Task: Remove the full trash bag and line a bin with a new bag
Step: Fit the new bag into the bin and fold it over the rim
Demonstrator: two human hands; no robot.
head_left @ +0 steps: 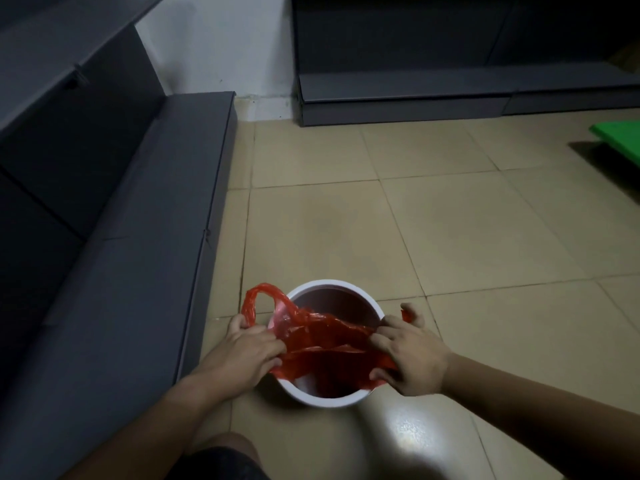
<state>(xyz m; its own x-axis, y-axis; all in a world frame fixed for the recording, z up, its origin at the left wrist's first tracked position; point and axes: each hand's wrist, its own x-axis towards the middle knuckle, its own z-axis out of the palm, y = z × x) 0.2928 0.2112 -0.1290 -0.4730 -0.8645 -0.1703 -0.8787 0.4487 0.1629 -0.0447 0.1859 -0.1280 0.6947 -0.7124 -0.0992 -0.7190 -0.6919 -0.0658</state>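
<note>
Looking down, we see a round white bin [323, 398] standing on the tan tiled floor [450, 237], low in the view at about six o'clock from the picture's centre. Its rim is white and its inside is a darker, brownish tone; the far half of the opening is still bare.

Across the near half of the opening we hold a thin red plastic bag [329, 344]. It is shiny, see-through in places and heavily wrinkled, stretched into a crumpled band from nine o'clock to three o'clock of the rim. One handle loop stands up past the rim at about ten o'clock of the bin, arching over the floor. A small red scrap shows beyond the rim at about two o'clock, behind our fingers. The middle of the bag sags down into the bin, where it looks darker.

Our left hand [247, 355] is at nine o'clock of the bin, fingers curled and closed on the bag's edge, with the handle loop rising from between them. Our right hand [412, 358] is at three o'clock, fingers bent and pinching the other edge of the bag against the rim. Both forearms come in from the bottom corners.

A dark grey bench [121, 254] runs along the left, and a grey shelf base [398, 95] sits at twelve o'clock against the white wall [221, 46].
</note>
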